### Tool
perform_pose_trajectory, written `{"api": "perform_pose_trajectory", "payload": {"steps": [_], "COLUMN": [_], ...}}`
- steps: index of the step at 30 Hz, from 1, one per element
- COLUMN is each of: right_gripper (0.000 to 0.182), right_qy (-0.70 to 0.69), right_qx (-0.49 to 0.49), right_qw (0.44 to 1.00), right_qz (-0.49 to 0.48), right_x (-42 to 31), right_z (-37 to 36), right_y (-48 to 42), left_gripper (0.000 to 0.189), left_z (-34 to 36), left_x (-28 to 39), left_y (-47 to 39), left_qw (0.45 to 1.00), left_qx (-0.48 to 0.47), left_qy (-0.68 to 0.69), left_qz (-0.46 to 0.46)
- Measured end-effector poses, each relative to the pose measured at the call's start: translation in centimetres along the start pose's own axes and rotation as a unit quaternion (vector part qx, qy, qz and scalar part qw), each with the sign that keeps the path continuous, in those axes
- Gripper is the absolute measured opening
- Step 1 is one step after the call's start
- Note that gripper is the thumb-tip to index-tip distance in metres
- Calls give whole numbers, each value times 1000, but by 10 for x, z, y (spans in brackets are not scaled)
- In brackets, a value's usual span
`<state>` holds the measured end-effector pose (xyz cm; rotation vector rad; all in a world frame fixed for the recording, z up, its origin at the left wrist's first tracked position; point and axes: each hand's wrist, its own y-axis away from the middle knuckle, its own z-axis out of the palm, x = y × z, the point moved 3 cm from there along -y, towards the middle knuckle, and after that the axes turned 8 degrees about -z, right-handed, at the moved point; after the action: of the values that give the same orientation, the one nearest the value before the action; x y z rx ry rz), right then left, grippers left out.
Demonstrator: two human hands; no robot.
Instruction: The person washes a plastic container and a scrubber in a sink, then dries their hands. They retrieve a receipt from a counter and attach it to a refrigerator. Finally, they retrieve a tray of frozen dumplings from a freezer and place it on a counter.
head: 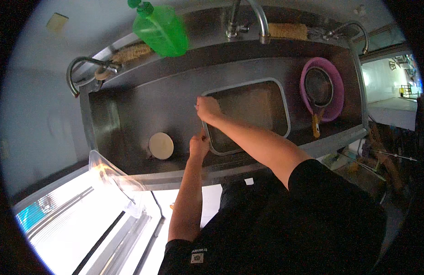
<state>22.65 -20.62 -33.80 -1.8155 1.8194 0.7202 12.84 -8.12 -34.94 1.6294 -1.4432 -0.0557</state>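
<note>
A rectangular tray or shallow container with a pale rim (286, 113) lies in a long metal sink (136, 113). My right hand (208, 109) is closed at its upper left corner and seems to grip the rim. Lower down, my left hand (199, 147) holds the left side of the same rim, thumb near the edge. The fingers of both hands are partly hidden. Left of my left hand stands a small round cream-coloured dish or lid (161, 146) on the sink floor.
At the right end of the sink, a pink basin (337, 99) carries a metal strainer (318, 86) with a yellowish handle. Curved faucets (262, 20) rise along the back edge, beside a green pump bottle (163, 32). A clear plastic object (112, 178) sits by the front left edge.
</note>
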Motion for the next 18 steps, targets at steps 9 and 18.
{"api": "perform_pose_trajectory", "payload": {"steps": [9, 18], "right_gripper": [10, 19], "right_qy": [-15, -10], "right_qx": [-218, -534], "right_qw": [975, 845], "right_qz": [-31, -15], "right_x": [-5, 75], "right_z": [12, -5], "right_y": [118, 131], "left_gripper": [25, 18], "left_z": [8, -5], "left_x": [-28, 2], "left_y": [-14, -14], "left_qw": [855, 986], "left_qx": [-203, -67], "left_qy": [464, 149], "left_qz": [-111, -30]}}
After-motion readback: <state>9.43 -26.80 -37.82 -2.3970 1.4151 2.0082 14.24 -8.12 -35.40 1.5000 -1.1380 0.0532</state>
